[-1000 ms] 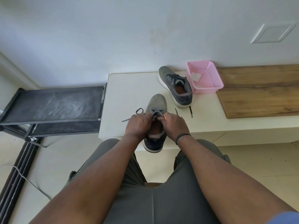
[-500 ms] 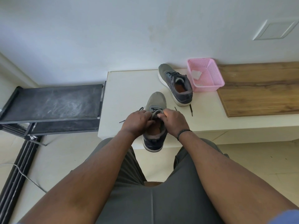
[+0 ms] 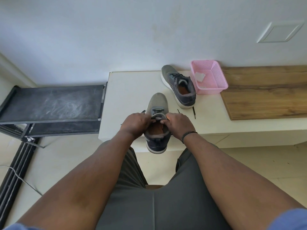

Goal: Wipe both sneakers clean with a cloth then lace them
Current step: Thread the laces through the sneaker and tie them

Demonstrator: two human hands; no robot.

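From the head camera, mid-frame: the near sneaker (image 3: 157, 103) sat on the white table (image 3: 131, 90), its heel hanging over the front edge and its toe pointing up the frame. Left hand (image 3: 135, 124) was clamped on the left side of the shoe's throat, fingers curled in at the tongue; right hand (image 3: 178, 124) gripped the right side the same way, a dark band at its wrist. Both hands pinched in close at the upper eyelets, and a dark lace (image 3: 157, 110) crossed the lowest eyelets just above them; whether the fingertips held the lace ends themselves could not be told. Up and to the right, the second sneaker (image 3: 178, 85) lay on the table with its lace threaded, its lace ends (image 3: 193, 112) trailing toward the front edge. Just beside it, right of centre against the wall, stood a pink basket (image 3: 214, 87) with a pale folded cloth (image 3: 199, 77) inside. Far right, a wooden board (image 3: 265, 92) covered the tabletop. At the left of the frame, a black shelf (image 3: 51, 103) butted against the table.
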